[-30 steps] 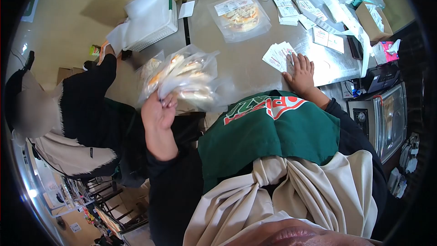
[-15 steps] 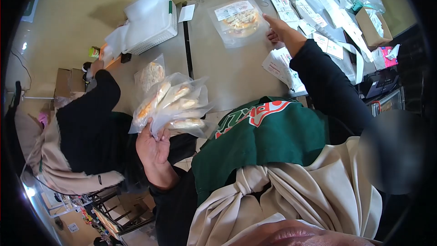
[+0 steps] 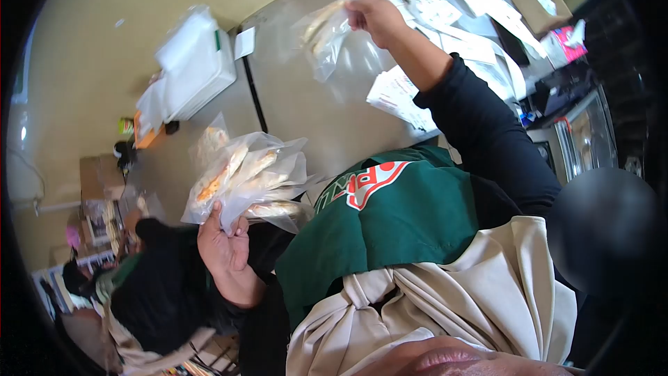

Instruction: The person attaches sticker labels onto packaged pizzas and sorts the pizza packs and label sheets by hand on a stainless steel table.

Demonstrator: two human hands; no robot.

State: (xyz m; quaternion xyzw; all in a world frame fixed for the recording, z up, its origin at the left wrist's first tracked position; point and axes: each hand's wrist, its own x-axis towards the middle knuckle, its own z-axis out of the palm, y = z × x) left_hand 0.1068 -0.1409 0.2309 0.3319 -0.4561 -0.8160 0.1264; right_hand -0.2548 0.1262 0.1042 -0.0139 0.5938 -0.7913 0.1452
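Note:
Several clear bags of flat filled bread [image 3: 254, 170] are fanned out in my left hand [image 3: 226, 247], whose fingers pinch their lower edges. Up over the grey table [image 3: 292, 83], my right hand [image 3: 376, 19] grips the edge of another clear bag with round bread [image 3: 322, 36], which is tilted and blurred. Behind the fanned bags lies one more bagged bread [image 3: 211, 141], partly hidden.
A white basket with clear bags [image 3: 224, 73] stands at the table's back left. Printed labels [image 3: 400, 97] and long label strips lie on the right, near a cardboard box [image 3: 539, 3]. A co-worker in black [image 3: 160, 292] is at lower left.
My right hand has taken hold of the bagged bread that lay flat, and it is now tilted up. The view has shifted. The co-worker's arm has drawn back from the orange box.

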